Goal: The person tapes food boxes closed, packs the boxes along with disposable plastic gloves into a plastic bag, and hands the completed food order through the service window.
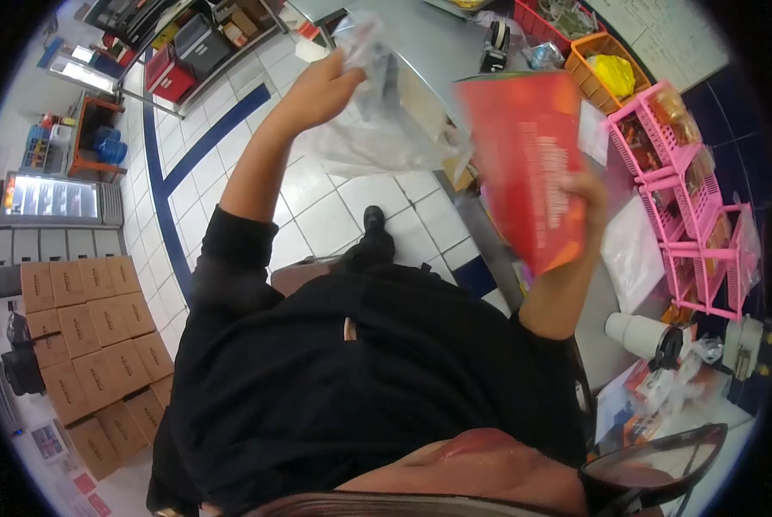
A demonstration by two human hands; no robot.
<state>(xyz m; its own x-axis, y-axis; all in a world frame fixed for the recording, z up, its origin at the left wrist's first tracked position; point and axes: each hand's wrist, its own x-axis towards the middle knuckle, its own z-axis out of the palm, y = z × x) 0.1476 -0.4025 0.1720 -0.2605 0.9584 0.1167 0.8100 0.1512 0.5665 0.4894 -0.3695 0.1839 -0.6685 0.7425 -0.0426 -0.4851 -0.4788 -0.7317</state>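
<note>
Raised at the upper left, my left hand [321, 93] is closed on a clear plastic bag [377, 142]. The bag hangs loosely and spreads to the right over the tiled floor. My right hand [586, 202] grips the right side of a red package [528, 155] with pale printing, held above the edge of the metal table [437, 43]. The package and right hand are blurred by motion, and some right fingers are hard to make out. A gap separates the package from my left hand.
Pink baskets [653, 142], an orange basket [588, 60] and a tape dispenser [494, 47] are at the right. A white cup [636, 334] lies on its side near the lower right. Stacked cartons [97, 327] stand at the left.
</note>
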